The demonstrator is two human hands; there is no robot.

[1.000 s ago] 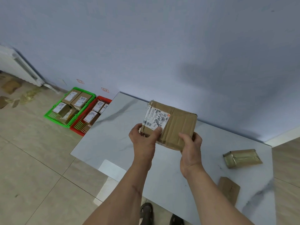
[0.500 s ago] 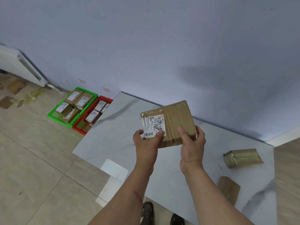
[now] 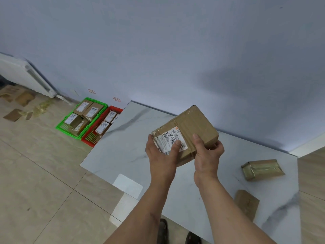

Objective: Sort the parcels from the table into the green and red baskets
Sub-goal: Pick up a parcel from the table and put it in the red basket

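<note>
Item in hand: cardboard parcel, held above the table by my left hand and right hand, now tipped label-side toward me versus a second ago, so I judge I'm reading it before choosing green basket or red basket.

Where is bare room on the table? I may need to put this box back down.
The table's left half, from its left edges to the hands, is bare. So is the strip along the wall. The right end is crowded by the taped parcel and flat parcel.
</note>
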